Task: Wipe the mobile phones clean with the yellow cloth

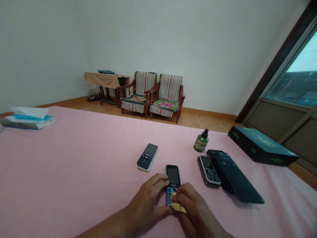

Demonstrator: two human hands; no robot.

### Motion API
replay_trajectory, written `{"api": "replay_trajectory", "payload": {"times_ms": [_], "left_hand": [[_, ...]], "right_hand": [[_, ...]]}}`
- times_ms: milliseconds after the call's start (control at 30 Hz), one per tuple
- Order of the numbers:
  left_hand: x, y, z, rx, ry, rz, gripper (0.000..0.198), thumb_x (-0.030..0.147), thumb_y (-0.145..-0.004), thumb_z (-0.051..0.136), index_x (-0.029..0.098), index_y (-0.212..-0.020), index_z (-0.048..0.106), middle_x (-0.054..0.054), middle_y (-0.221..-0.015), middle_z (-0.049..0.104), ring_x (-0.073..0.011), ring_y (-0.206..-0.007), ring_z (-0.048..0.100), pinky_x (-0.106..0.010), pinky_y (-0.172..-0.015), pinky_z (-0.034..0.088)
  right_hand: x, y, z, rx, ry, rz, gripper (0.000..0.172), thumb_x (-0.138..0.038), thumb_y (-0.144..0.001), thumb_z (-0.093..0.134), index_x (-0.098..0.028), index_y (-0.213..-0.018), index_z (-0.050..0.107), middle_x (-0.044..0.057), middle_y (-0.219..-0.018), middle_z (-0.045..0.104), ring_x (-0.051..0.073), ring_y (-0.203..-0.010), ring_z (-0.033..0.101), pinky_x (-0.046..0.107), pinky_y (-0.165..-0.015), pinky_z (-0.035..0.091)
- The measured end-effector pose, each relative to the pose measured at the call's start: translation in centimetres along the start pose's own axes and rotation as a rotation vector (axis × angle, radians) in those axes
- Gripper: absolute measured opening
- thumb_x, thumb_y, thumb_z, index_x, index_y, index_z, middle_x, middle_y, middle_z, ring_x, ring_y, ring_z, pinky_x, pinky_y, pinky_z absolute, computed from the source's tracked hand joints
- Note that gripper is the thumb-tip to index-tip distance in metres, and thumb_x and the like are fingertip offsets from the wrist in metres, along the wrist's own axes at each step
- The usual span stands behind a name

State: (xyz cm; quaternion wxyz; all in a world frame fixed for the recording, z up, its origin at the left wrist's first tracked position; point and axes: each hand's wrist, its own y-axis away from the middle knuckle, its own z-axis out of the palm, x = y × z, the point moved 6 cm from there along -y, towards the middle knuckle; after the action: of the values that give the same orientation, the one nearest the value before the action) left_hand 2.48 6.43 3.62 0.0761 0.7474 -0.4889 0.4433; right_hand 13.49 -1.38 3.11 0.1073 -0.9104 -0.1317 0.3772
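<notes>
A small black keypad phone (173,177) lies on the pink table cover (74,165). My left hand (148,201) grips its left side, fingers curled round the edge. My right hand (195,208) is closed on a small yellow cloth (177,206) and presses it on the phone's keypad. A second keypad phone (147,156), blue and white, lies a little further off to the left. A third keypad phone (208,170), silver-edged, lies to the right.
A green spray bottle (201,141) stands beyond the third phone. A large dark tablet or phone stack (234,177) lies at the right, a dark box (261,146) at the table's far right edge. A tissue pack (27,118) sits far left. Two striped armchairs (153,96) stand by the wall.
</notes>
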Motion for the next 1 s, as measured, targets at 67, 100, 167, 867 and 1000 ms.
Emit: {"api": "replay_trajectory", "payload": {"times_ms": [67, 100, 167, 867, 1000], "left_hand": [[-0.1, -0.1, 0.0, -0.004, -0.008, -0.006, 0.054, 0.019, -0.067, 0.086, 0.017, -0.114, 0.062, -0.008, -0.118, 0.061, -0.0237, -0.11, 0.058, -0.031, -0.099, 0.046], [-0.2, -0.1, 0.1, -0.008, -0.016, -0.015, 0.057, 0.018, -0.064, 0.088, 0.017, -0.114, 0.062, -0.009, -0.118, 0.061, -0.0241, -0.11, 0.058, -0.032, -0.099, 0.046], [-0.4, -0.1, 0.2, -0.014, -0.034, -0.032, 0.063, 0.016, -0.059, 0.09, 0.017, -0.115, 0.062, -0.009, -0.119, 0.06, -0.025, -0.111, 0.057, -0.032, -0.1, 0.046], [-0.4, -0.1, -0.2, 0.064, 0.053, -0.06, 0.086, 0.007, -0.056, 0.087, 0.025, -0.129, 0.045, -0.005, -0.123, 0.054, -0.0251, -0.116, 0.052, -0.037, -0.103, 0.042], [-1.4, 0.0, 0.2, 0.021, 0.021, -0.106, 0.084, 0.017, -0.058, 0.089, 0.023, -0.133, 0.049, -0.011, -0.136, 0.049, -0.0311, -0.126, 0.046, -0.045, -0.109, 0.037]], "right_hand": [[0.1, -0.8, -0.6, 0.028, -0.046, 0.032, 0.027, 0.005, -0.075, 0.049, -0.018, -0.083, 0.061, 0.005, -0.088, 0.056, 0.019, -0.081, 0.055, 0.028, -0.068, 0.044], [0.4, -1.4, -1.0, 0.07, -0.052, 0.049, 0.028, 0.006, -0.074, 0.048, -0.018, -0.082, 0.061, 0.005, -0.086, 0.056, 0.018, -0.08, 0.055, 0.027, -0.068, 0.043], [1.5, -2.9, -1.9, 0.205, -0.02, 0.074, 0.029, 0.006, -0.075, 0.047, -0.018, -0.084, 0.062, 0.004, -0.083, 0.056, 0.019, -0.079, 0.054, 0.028, -0.068, 0.043], [1.9, -4.3, -0.5, 0.115, 0.042, 0.07, 0.044, 0.008, -0.076, 0.045, -0.021, -0.099, 0.069, 0.006, -0.093, 0.057, 0.022, -0.091, 0.049, 0.034, -0.078, 0.041], [1.3, -3.3, -0.2, 0.102, 0.017, 0.076, 0.039, 0.008, -0.076, 0.046, -0.02, -0.093, 0.067, 0.005, -0.095, 0.057, 0.022, -0.093, 0.049, 0.034, -0.079, 0.041]]}}
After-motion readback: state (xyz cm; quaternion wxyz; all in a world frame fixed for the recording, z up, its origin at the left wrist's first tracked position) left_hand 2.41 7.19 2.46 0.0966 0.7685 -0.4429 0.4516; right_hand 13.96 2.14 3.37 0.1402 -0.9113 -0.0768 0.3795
